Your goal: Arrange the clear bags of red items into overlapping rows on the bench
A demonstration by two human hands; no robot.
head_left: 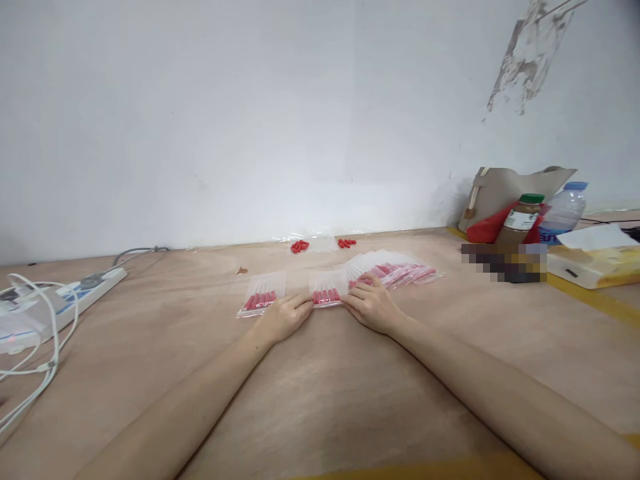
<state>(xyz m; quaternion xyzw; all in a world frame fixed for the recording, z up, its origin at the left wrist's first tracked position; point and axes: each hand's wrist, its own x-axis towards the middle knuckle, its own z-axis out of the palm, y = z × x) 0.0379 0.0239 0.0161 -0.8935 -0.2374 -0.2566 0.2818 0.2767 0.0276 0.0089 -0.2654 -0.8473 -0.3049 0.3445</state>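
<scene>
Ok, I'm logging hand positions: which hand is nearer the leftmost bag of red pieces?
Left. The left hand is just right of the leftmost bag, at the lower left corner of the middle bag; the right hand is farther, at that bag's lower right corner.

This looks like a makeshift packing spot in a plain room, though whether it is a home or a small workshop cannot be told. A broad tabletop [320,413] with a brown covering and yellow strips [420,471] runs up to a bare white wall [250,120], scarred by a peeled patch [530,67]. Small clear plastic bags [260,299] of red pieces lie fanned and in a row, loose red pieces [299,247] behind them. Everyday belongings share the surface: a power strip [103,288] with white cables [47,367], a beige bag [500,187], a green-capped bottle [518,221] and a blue-capped water bottle [565,210].
</scene>
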